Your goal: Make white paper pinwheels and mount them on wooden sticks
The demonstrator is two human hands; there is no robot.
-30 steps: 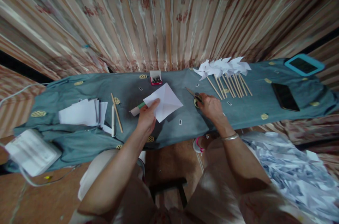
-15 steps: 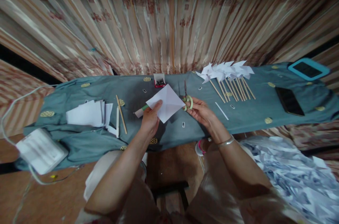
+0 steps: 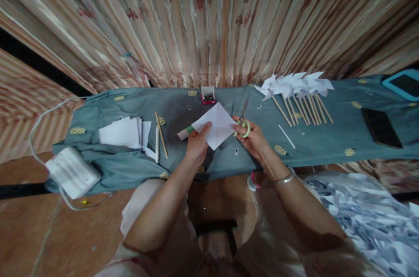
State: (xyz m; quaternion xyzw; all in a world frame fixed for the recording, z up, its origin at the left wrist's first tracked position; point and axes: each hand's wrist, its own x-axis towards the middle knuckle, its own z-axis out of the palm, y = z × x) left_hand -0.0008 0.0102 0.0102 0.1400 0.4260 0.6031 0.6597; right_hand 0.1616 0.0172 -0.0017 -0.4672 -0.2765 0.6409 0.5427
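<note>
A creased white square of paper (image 3: 218, 126) is pinched at its left side by my left hand (image 3: 197, 143), thumb on top. My right hand (image 3: 250, 135) is closed around scissors (image 3: 245, 126) with pale green handles, their blades pointing up and away from me. The right fingers also touch the paper's right corner. Partly covered by the paper and my left hand, a flat pale and green object (image 3: 186, 133) lies on the cloth. Just beyond the paper stands a small open red and white box (image 3: 208, 95) with small dark pieces inside.
Paper pinwheels on sticks (image 3: 297, 87) lie in a row at right, near a paper strip (image 3: 287, 136), a black phone (image 3: 381, 127) and a blue-framed device (image 3: 404, 84). At left are stacked papers (image 3: 121, 132), a wooden stick (image 3: 161, 135) and a white box (image 3: 73, 173) with a cable.
The whole scene has shifted right as the camera turned. My right hand has come in to the paper's right corner with the scissors still held; my left hand keeps its pinch.
</note>
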